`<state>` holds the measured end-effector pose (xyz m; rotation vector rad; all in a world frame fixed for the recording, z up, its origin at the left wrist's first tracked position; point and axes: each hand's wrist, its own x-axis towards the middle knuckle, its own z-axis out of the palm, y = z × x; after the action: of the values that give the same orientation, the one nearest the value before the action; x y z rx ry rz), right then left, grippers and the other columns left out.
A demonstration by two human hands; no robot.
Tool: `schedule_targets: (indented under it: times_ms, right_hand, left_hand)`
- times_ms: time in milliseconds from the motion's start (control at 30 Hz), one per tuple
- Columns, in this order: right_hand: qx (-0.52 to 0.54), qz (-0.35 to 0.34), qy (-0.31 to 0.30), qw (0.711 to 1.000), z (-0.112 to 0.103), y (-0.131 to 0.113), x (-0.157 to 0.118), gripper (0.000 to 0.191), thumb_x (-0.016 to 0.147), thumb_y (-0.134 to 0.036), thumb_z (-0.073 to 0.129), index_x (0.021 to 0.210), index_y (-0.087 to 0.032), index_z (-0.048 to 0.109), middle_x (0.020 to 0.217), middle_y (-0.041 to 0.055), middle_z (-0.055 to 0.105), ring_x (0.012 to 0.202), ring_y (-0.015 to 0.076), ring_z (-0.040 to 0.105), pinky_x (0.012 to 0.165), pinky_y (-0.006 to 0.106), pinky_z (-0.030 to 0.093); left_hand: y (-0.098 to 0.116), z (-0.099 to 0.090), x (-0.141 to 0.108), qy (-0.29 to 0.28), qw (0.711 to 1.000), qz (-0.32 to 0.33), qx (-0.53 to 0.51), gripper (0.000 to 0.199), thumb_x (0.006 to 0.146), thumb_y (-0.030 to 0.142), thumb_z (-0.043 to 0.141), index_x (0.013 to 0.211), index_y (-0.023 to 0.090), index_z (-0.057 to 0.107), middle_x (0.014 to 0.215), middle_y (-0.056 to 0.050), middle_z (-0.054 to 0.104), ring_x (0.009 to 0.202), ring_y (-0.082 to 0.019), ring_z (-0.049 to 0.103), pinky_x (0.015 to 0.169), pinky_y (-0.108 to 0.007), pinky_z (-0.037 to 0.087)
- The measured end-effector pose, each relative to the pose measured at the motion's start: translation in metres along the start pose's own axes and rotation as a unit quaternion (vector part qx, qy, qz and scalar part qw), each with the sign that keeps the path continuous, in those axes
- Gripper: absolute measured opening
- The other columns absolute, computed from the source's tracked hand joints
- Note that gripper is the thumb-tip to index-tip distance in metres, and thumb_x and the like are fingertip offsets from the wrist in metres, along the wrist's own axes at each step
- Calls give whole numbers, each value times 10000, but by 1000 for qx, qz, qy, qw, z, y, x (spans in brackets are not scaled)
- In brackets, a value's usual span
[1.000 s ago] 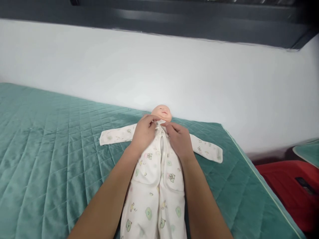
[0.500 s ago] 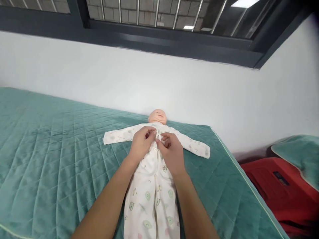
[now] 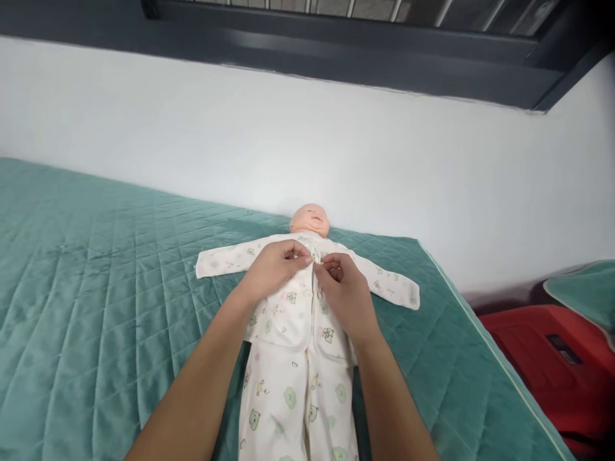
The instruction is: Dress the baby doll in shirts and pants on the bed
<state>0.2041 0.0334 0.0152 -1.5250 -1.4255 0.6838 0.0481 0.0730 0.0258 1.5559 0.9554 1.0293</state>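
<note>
Pinching cloth narrowly at the fingertips, the left hand (image 3: 275, 265) is set at nine o'clock from the upper chest of the shirt (image 3: 286, 317). The shirt is worn by a doll (image 3: 310, 219), head at twelve, laid on a green quilted cover (image 3: 110, 307). Light, limp fabric is to be expected, best gripped by the front edges. At four, cloth is likewise pinched by the right hand (image 3: 346, 291).

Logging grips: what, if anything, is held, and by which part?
The left hand and right hand pinch the doll's shirt by its front opening, toward the top.
</note>
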Motion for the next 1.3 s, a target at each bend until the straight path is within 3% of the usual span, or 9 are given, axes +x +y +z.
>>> schedule_targets:
  times_ms: [100,200,367,533,633,800,967,1300]
  right_hand:
    - [-36,-14,4,999,2,-3,-3,159,847,-368,551,938,-238,560,839,-2,643,680,154,563,647,288,428]
    - [-70,-25,2,997,2,-5,-4,121,841,-319,528,920,-233,559,847,-3,636,686,150,565,667,294,424]
    - [9,-5,-29,1000,-3,0,-1,176,828,-315,551,980,-235,586,843,-6,635,666,141,564,628,276,430]
    - [-74,-24,32,996,4,1,-1,143,811,-310,572,917,-215,586,861,15,647,700,158,585,690,305,448]
    - [-111,-34,46,992,6,-1,-1,139,826,-330,569,886,-207,599,850,30,658,718,175,595,700,321,445]
    - [14,21,0,1000,0,2,3,160,806,-356,635,868,-213,671,809,16,696,732,175,618,690,299,450]
    - [184,50,-20,982,-3,10,7,239,762,-414,724,894,-215,726,858,14,711,794,166,620,734,283,454]
    - [137,37,-58,988,-4,6,2,315,758,-412,754,1005,-219,726,881,20,693,738,139,567,701,279,449]
  left_hand:
    - [3,14,-1,36,996,-13,-75,188,798,385,648,804,197,647,609,31,523,531,-94,418,505,-232,306]
    - [1,24,-1,74,994,-29,-73,189,773,379,673,790,191,664,614,23,549,542,-96,462,494,-225,319]
    - [-5,22,-1,67,993,-64,-73,195,794,387,658,832,196,669,562,39,514,470,-81,415,445,-214,294]
    - [-3,22,-5,104,991,-58,-52,215,800,379,654,890,186,686,592,31,540,486,-88,467,447,-210,355]
    - [-1,21,-8,93,993,-57,-43,220,777,343,679,922,178,686,700,19,590,495,-77,494,460,-210,390]
    - [-1,15,-10,72,996,-59,-4,153,776,310,677,854,178,675,632,34,562,512,-84,525,480,-197,396]
    - [-3,13,-11,63,996,-64,-18,152,795,328,667,826,180,683,585,37,551,505,-84,510,482,-195,388]
    - [-9,6,-10,39,990,-68,-121,228,757,349,740,875,160,689,598,17,592,528,-82,522,517,-199,424]
